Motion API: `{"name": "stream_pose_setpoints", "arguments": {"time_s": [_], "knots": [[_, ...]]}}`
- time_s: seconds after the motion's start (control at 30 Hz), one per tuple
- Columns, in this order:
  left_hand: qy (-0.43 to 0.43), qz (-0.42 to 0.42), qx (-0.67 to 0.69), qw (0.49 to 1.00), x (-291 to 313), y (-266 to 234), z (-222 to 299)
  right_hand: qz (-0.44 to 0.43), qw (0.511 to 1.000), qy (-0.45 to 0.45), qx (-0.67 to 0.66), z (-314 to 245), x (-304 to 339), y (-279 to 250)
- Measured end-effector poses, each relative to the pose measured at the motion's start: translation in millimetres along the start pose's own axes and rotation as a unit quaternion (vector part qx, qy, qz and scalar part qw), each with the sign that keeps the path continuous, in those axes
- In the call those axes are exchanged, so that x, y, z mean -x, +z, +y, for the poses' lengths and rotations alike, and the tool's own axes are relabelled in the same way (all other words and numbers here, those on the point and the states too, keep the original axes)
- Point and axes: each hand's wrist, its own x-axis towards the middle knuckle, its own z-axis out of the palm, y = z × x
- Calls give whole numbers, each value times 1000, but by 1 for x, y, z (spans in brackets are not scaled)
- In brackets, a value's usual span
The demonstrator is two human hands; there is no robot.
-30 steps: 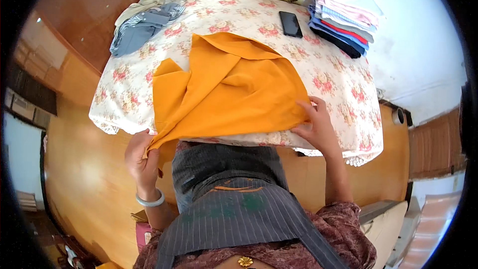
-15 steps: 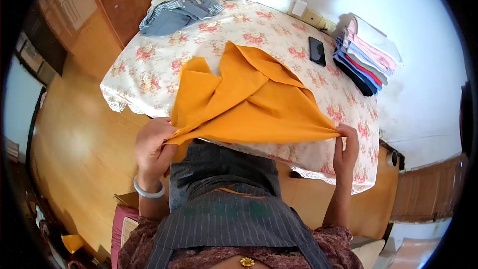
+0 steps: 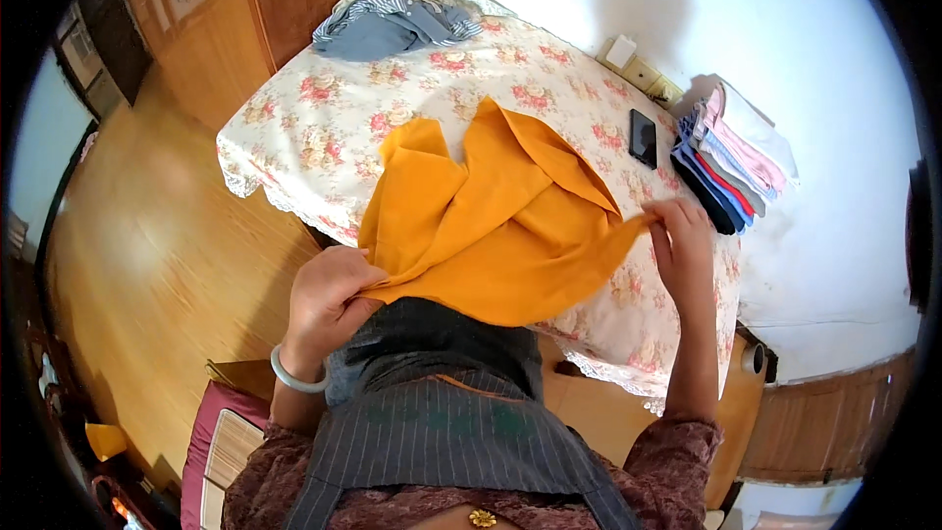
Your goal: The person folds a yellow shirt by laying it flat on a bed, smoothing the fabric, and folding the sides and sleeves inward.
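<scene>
A mustard-yellow garment (image 3: 510, 226) lies partly folded and creased over the near edge of a cloth-covered table; its exact kind cannot be told. My left hand (image 3: 334, 296), with a pale bangle at the wrist, pinches its near left corner. Out to the right, my right hand (image 3: 679, 236) grips another corner between thumb and fingers, raised a little above the tabletop. Between the two hands the near edge sags in a loose curve in front of my dark striped apron (image 3: 442, 432).
The table wears a floral cloth (image 3: 314, 132) with a lace hem. A crumpled heap of grey and beige clothes (image 3: 392, 25) lies at the far left. Toward the right are a black phone (image 3: 643, 139) and a folded clothes stack (image 3: 731, 157) by the wall. A maroon-edged chair (image 3: 221, 442) stands lower left.
My right hand has moved up and away from me with its corner, so the taut near edge now hangs slack. My left hand keeps its hold. The whole view has shifted slightly.
</scene>
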Motion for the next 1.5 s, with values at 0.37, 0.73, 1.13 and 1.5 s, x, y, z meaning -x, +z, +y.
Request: {"name": "stream_pose_setpoints", "arguments": {"time_s": [0.37,0.73,1.13,1.5], "knots": [[0,-16,9,1000,7,8,6,-56,989,-111,-83,-30,-151,161],[-49,-4,-16,999,4,4,-12,-10,986,2,-164,6,-181,218],[-37,47,8,998,-1,-2,-24,128,955,130,-235,89,11,85],[-101,-5,-33,994,19,-2,-13,-103,914,284,-270,58,74,53]]}}
